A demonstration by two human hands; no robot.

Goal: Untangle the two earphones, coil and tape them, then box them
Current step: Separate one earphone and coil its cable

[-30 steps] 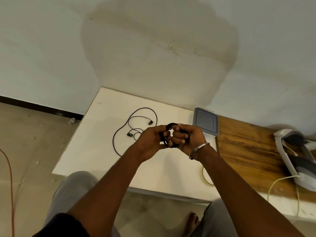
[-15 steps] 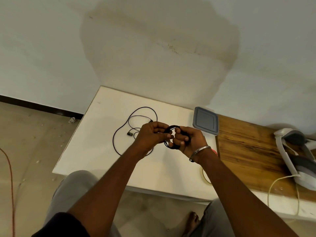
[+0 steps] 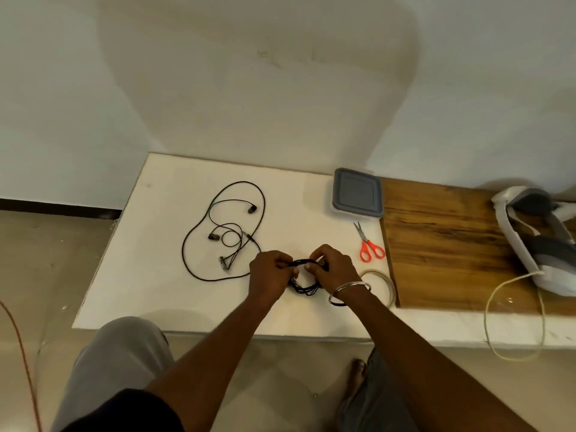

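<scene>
So, one earphone coiled up, the other loose on the board

Holding the coiled earphone [image 3: 307,286] between both hands, low over the white board [image 3: 149,260], near its front middle. Gripping the coil's left side with the left hand [image 3: 269,274], fingers curled round the black loops. Pinching the right side with the right hand [image 3: 335,269], thumb and fingertips closed on the top strands, steel bangle [image 3: 349,288] on that wrist. Can't tell if the bottom of the coil touches the board or hangs just off it.

Off to the left on the same board: the second earphone [image 3: 224,232], uncoiled, spread out in one big loose loop with both buds lying inside it, apart from the hands.

Over at the back right corner of the white board: the box [image 3: 357,193], grey lid on, right beside the wooden board [image 3: 452,244]. Just in front of it, orange-handled scissors [image 3: 371,249], blades pointing toward the box. Near the right wrist, a roll of clear tape [image 3: 385,283] lying flat at the edge of the wood.

Further right on the wood: a white and grey headset [image 3: 536,238], with a cream cable [image 3: 511,322] looping off the front edge
</scene>
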